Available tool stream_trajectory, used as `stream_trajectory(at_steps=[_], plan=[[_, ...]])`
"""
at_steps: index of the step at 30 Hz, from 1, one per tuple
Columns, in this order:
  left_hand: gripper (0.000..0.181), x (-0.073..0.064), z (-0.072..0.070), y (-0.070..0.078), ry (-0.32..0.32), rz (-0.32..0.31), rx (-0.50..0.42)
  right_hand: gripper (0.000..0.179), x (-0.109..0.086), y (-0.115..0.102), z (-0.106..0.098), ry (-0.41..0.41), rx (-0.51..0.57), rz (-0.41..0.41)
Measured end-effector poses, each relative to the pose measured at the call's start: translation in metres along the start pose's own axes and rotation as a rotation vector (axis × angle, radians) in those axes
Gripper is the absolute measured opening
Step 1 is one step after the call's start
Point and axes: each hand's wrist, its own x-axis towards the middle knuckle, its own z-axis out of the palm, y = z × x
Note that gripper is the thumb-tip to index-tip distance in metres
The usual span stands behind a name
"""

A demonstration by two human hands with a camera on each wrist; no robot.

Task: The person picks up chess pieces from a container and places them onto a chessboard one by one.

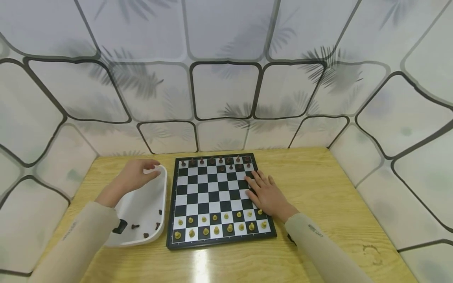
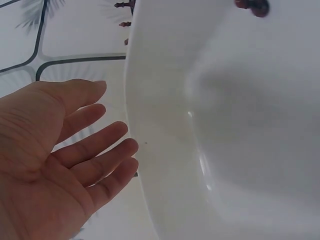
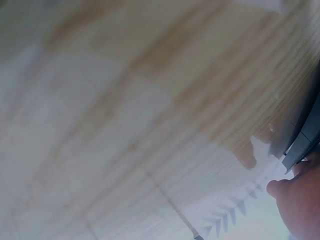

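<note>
My left hand (image 1: 132, 177) hovers over the white tray (image 1: 164, 204), its fingers loosely bent and nothing between them. In the left wrist view, its fingertips overlap the tray's rim. Several dark red chess pieces (image 1: 135, 226) lie in the near part of the tray. To the right of the tray is a black-and-white chessboard (image 1: 213, 196). My right hand (image 1: 267, 196) rests on its right edge with fingers spread, hiding some squares. Dark red pieces (image 1: 212, 160) stand along the far side, with several in the second row. Two rows of yellow pieces (image 1: 216, 230) line the near side.
Tray and board sit on a light wooden table (image 1: 318, 188). Behind and at both sides rise white wall panels (image 1: 226, 90) with dark outlines and leaf patterns. A small black object (image 1: 120, 226) shows beside the left sleeve, over the tray.
</note>
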Motion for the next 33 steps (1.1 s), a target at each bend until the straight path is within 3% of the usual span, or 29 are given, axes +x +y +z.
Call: stream_trajectory(at_steps=[9, 19, 24, 33], plan=[[0.033, -0.023, 0.008, -0.009, -0.032, 0.013, 0.011, 0.062, -0.001, -0.001, -0.001, -0.017, 0.007, 0.011], [0.025, -0.052, 0.01, -0.012, -0.225, -0.057, -0.021, 0.062, 0.0, 0.0, 0.0, -0.019, 0.006, 0.004], [0.019, -0.067, 0.016, -0.016, -0.32, -0.047, -0.059, 0.061, 0.001, 0.0, -0.001, -0.01, 0.004, -0.008], [0.023, -0.081, 0.027, -0.018, -0.383, -0.061, -0.065, 0.062, 0.001, 0.001, 0.002, -0.011, 0.004, -0.001]])
